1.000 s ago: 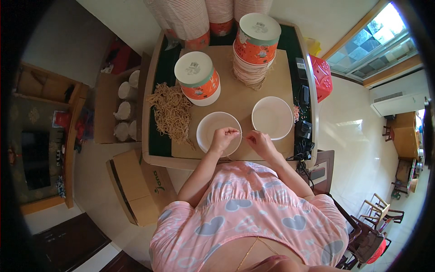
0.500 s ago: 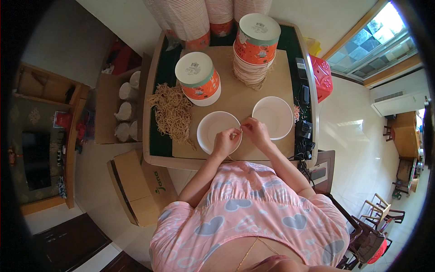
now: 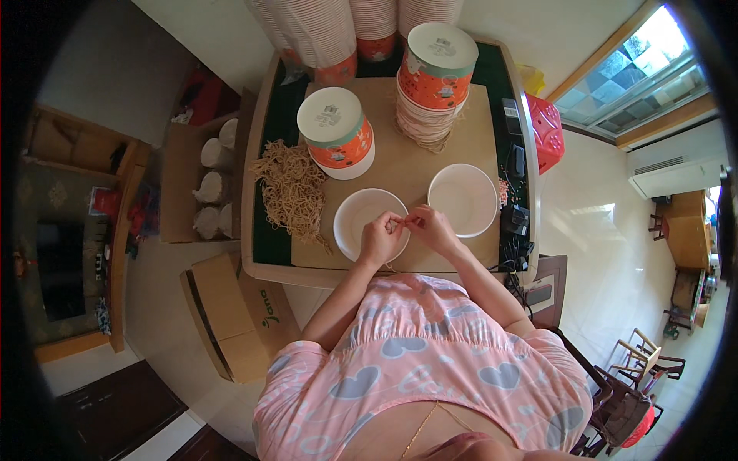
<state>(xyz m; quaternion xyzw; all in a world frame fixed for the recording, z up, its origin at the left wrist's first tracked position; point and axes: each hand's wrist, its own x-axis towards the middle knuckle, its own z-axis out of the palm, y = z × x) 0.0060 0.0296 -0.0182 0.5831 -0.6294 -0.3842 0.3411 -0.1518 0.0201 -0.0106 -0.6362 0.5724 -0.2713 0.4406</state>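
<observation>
My left hand and my right hand meet at the fingertips, both pinched on a thin tan cord that hangs below my left hand. Most of the cord is hidden by my fingers. Under my left hand stands a white paper tub, open side up. A second white paper tub, also mouth up, is just right of my right hand. To the left lies a tangled heap of tan cords.
Behind the tubs stand an upturned orange-printed tub and a taller upturned stack with cords around it. Bagged tub stacks line the back. Black adapters and cables lie along the right edge. A cardboard box sits at lower left.
My right hand's fingertips have shifted slightly left and closed in against those of my left hand. The tubs and the cord heap stay where they were.
</observation>
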